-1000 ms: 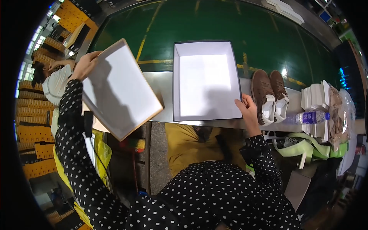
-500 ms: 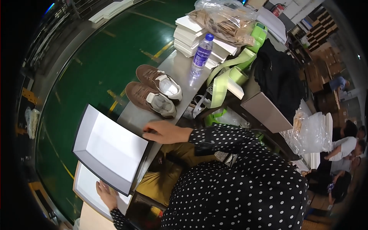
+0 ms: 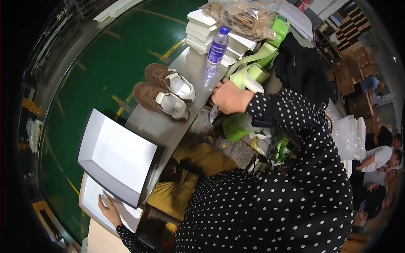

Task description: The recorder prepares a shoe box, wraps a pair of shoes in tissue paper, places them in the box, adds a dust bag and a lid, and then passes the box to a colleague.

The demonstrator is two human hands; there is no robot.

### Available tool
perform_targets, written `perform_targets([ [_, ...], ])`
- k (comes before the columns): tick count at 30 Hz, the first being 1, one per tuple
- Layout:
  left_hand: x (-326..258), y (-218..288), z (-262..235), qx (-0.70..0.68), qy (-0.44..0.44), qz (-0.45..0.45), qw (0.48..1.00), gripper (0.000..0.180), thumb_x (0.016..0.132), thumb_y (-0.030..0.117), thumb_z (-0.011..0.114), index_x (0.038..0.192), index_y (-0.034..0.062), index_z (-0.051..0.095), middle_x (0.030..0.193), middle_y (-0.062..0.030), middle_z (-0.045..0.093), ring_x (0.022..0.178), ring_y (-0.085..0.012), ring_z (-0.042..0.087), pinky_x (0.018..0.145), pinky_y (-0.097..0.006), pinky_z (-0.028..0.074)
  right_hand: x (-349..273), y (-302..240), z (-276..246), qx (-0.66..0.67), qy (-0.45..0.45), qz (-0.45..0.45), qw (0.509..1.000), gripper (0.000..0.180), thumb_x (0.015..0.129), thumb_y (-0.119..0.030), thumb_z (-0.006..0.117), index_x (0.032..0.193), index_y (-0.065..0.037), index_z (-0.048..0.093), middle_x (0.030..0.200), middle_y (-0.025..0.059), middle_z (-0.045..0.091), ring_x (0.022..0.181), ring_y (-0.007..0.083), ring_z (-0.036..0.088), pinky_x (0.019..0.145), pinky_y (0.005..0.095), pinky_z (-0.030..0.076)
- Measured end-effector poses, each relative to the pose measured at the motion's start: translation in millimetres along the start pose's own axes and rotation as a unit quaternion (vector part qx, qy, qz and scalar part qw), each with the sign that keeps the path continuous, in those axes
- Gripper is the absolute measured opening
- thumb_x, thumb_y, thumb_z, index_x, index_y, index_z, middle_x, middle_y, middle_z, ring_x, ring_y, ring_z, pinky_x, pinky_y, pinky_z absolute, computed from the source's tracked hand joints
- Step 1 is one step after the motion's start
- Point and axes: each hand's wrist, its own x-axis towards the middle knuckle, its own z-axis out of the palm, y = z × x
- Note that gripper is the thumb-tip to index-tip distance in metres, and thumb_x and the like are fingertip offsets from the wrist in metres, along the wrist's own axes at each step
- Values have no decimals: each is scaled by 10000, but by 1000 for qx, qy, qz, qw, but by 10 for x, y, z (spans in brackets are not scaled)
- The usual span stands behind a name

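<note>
My left hand [image 3: 109, 208] grips a white box lid [image 3: 95, 198] at the lower left, held just below and partly under an open white shoe box [image 3: 118, 154] that sits on the grey table [image 3: 147, 124]. My right hand [image 3: 230, 99] is curled at the table's near edge, beside pale green rolls [image 3: 253, 74]. What its fingers hold is hidden. A pair of brown shoes with white insoles [image 3: 166, 90] lies on the table between the box and my right hand.
A water bottle with a blue cap [image 3: 216, 48] stands by a stack of white flat boxes [image 3: 202, 27] and a plastic bag of brown paper [image 3: 244, 14]. A green floor lies beyond the table. Other people sit at the far right [image 3: 382, 152].
The view has swung right. My right hand left the shoe box and moved to the green rolls. My left hand brought the lid down beneath the box.
</note>
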Motion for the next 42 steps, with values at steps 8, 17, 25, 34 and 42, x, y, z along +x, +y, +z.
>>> perform_targets([
  [8, -84, 1460, -361, -28, 107, 140, 984, 369, 989, 202, 607, 1275, -32, 586, 1290, -143, 609, 1211, -258, 553, 1064, -354, 385, 373, -286, 434, -91, -295, -65, 949, 459, 725, -283, 816, 1166, -187, 727, 1125, -19, 721, 1047, 239, 684, 778, 483, 506],
  [17, -571, 3102, 215, -221, -134, 339, 904, 318, 885, -27, 651, 1203, -9, 633, 1143, -142, 672, 1080, -254, 633, 952, -341, 476, 203, 144, -517, 470, -267, -196, 818, 239, 832, -183, 733, 1013, -28, 733, 904, 57, 734, 855, 143, 669, 734, 297, 518],
  [25, -785, 3402, 1028, -381, -505, 106, 767, 544, 1078, 404, 366, 1464, 23, 409, 1509, -113, 419, 1420, -196, 342, 1177, -329, 235, 43, 503, -722, 783, -104, -207, 577, 167, 908, -85, 673, 1044, 11, 664, 985, 88, 715, 877, 135, 681, 800, 240, 531],
  [34, -706, 3160, 1160, -445, -607, 18, 658, 741, 957, 222, 644, 1551, 129, 209, 1429, -139, 440, 1443, -252, 299, 1180, -414, 250, 154, 665, -847, 744, -37, -181, 642, 187, 912, -110, 690, 1056, 1, 648, 965, 72, 704, 872, 117, 676, 800, 249, 538],
  [42, -776, 3451, 1467, -410, -419, 206, 784, 782, 936, 243, 679, 1546, 113, 207, 1535, -116, 306, 1463, -229, 248, 1164, -449, 273, 81, 613, -843, 822, -98, -229, 513, 179, 914, -100, 678, 1057, -6, 626, 1005, 139, 713, 935, 193, 705, 814, 290, 564],
])
